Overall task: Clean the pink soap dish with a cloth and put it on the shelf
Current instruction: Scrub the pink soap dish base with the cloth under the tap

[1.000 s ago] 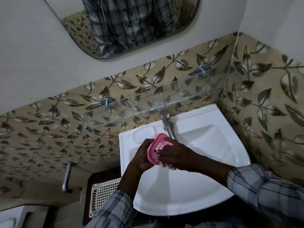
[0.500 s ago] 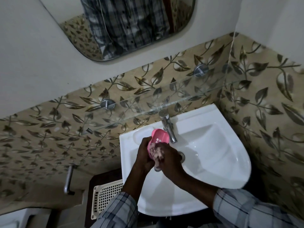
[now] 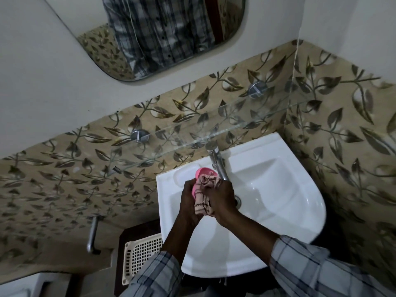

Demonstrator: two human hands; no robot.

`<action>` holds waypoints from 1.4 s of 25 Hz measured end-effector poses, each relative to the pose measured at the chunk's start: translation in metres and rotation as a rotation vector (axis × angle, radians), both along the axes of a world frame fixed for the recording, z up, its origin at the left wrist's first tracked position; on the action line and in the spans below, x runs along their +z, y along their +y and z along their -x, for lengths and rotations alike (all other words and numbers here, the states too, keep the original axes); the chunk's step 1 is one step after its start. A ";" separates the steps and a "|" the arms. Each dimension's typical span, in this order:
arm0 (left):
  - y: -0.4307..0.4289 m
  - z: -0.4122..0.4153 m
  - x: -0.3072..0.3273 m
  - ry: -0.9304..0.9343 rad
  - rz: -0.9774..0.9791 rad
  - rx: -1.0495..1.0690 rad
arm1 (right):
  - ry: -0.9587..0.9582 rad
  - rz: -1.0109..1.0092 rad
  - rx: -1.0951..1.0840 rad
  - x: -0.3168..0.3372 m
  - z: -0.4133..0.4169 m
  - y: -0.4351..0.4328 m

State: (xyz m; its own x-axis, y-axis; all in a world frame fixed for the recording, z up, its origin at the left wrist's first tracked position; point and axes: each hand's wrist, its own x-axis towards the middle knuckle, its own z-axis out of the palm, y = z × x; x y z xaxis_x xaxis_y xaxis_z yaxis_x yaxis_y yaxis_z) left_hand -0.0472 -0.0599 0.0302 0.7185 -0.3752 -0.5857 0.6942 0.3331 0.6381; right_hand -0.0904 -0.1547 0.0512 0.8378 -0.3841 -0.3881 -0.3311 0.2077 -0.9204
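Over the white sink [image 3: 278, 211], my left hand [image 3: 188, 200] grips the pink soap dish [image 3: 200, 173] on edge, upright. Most of the dish is hidden; only its top rim and left side show. My right hand [image 3: 222, 200] presses a beige checked cloth [image 3: 203, 196] against the dish's face. The cloth bunches at the top and hangs down between my two hands. A clear glass shelf [image 3: 214, 127] on two metal brackets runs along the leaf-patterned tile wall just above the sink.
A chrome tap [image 3: 217, 161] stands at the sink's back edge, close to the right of the dish. A cream plastic basket [image 3: 141, 256] sits low at the left of the sink. A metal bar [image 3: 93, 234] juts from the left wall. A mirror [image 3: 160, 33] hangs above.
My right hand has turned inward and drawn the cloth over the dish, so the slotted pink face is now covered. Both hands shifted slightly left, toward the tap.
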 end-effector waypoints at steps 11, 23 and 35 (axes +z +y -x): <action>0.003 0.007 0.002 0.064 -0.050 -0.001 | -0.662 1.165 0.546 -0.031 0.017 -0.045; -0.006 0.015 -0.017 0.017 0.063 0.192 | -0.245 0.648 0.502 0.020 0.032 -0.003; 0.009 0.014 -0.013 -0.092 -0.124 0.117 | -0.027 -0.032 0.269 0.016 0.006 -0.041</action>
State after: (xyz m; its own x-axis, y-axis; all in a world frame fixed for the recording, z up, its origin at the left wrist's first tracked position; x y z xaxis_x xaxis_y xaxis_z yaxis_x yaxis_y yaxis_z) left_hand -0.0614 -0.0507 0.0175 0.8054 -0.2154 -0.5522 0.5924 0.3229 0.7381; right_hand -0.0962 -0.1954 0.0675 0.9181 -0.1346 -0.3728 -0.3540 0.1447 -0.9240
